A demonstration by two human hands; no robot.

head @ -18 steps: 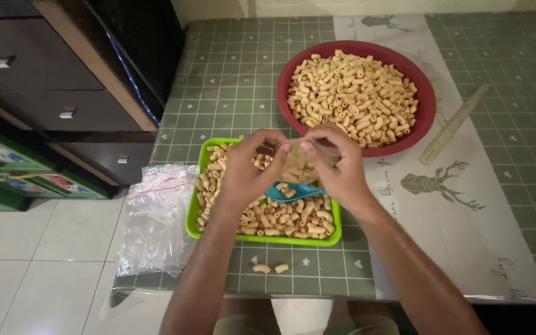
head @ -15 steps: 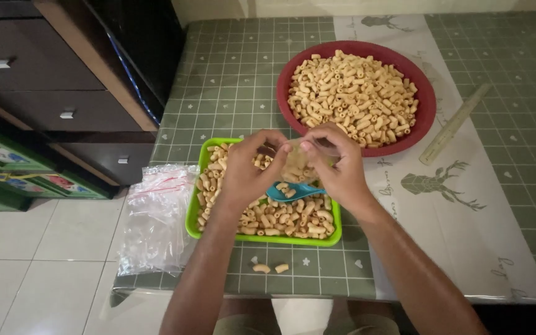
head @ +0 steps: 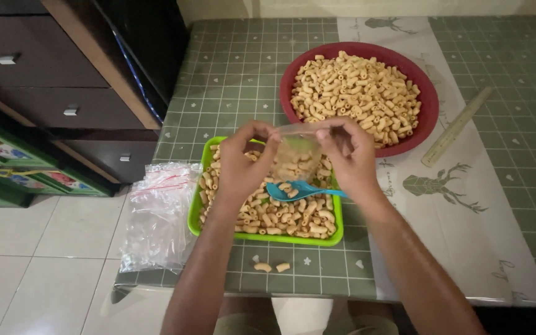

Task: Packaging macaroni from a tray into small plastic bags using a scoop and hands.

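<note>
Left hand [head: 240, 164] and right hand [head: 348, 155] pinched small clear bag [head: 296, 146] between them; green tray [head: 196, 208] of macaroni lay beneath.

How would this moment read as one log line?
left hand: holds small clear bag | right hand: holds bag | below: green tray of snacks, blue spoon
</note>
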